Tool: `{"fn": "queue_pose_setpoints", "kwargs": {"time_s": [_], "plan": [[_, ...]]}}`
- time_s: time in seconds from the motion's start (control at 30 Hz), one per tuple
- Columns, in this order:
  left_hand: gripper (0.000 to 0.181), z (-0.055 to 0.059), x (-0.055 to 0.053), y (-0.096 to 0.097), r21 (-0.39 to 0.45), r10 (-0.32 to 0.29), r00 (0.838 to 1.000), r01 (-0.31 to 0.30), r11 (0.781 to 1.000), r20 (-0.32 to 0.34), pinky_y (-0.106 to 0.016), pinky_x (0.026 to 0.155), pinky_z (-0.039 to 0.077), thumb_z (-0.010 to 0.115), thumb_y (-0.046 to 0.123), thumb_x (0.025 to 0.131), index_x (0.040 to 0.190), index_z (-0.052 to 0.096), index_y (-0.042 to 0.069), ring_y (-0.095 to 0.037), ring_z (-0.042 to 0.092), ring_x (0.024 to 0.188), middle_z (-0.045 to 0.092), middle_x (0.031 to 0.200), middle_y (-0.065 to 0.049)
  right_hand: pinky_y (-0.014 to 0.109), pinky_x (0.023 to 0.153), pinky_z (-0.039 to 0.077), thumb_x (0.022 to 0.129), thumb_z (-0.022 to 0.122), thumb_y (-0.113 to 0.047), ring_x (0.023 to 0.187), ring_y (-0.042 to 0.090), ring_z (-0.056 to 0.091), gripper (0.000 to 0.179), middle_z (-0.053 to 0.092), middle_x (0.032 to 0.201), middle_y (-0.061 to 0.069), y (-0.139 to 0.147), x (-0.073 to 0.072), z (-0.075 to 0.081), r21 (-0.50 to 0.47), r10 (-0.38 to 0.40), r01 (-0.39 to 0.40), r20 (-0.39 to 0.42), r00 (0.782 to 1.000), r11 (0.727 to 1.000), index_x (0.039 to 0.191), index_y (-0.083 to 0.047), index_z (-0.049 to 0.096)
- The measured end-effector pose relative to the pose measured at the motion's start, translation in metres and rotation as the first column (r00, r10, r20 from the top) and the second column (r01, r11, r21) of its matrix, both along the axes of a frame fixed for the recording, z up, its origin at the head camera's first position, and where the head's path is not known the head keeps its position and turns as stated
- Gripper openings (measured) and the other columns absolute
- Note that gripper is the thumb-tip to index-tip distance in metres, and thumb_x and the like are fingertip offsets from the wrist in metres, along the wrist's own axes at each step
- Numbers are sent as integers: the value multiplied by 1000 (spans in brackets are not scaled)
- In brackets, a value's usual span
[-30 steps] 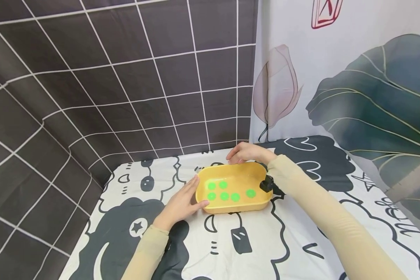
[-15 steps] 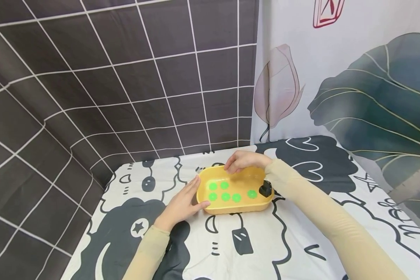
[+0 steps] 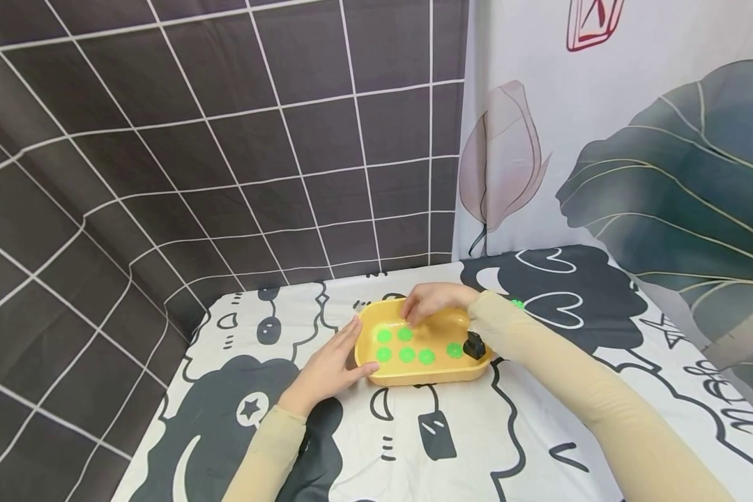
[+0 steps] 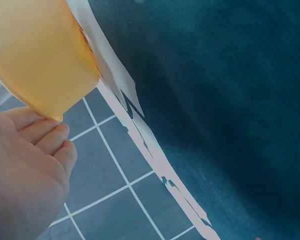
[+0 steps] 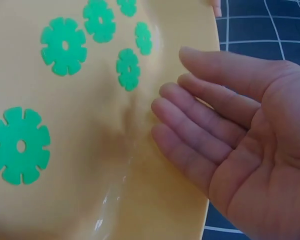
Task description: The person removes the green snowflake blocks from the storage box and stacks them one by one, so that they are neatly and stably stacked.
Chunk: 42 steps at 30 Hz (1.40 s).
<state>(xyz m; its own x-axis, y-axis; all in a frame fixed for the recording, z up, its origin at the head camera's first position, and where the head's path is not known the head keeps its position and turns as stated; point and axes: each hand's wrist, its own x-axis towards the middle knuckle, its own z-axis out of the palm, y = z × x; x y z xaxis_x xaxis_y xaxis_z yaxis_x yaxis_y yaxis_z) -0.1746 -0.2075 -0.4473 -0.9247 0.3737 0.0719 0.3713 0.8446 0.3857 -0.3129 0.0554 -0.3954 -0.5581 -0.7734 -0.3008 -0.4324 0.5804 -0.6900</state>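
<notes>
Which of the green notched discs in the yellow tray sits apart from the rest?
The rightmost green notched disc, farthest from the left hand. A wide gap separates it from the other five, which cluster toward that hand's end of the yellow tray.

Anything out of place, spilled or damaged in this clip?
One oddity: a green piece shows outside the yellow tray, mostly hidden behind the right sleeve, while six green discs lie inside. No spill or damage is evident.
</notes>
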Motion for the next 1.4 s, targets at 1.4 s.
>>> {"fn": "queue_pose_setpoints", "kwargs": {"time_s": [1.4], "plan": [[97, 0, 0, -2, 6, -9, 1000, 9, 1000, 1, -43, 120, 27, 56, 70, 92, 159, 26, 7, -26, 26, 151, 20, 166, -4, 18, 65, 40, 77, 83, -1, 66, 7, 48, 26, 56, 71, -5, -25, 6, -26, 163, 136, -118, -105, 985, 980, 99, -7, 71]]}}
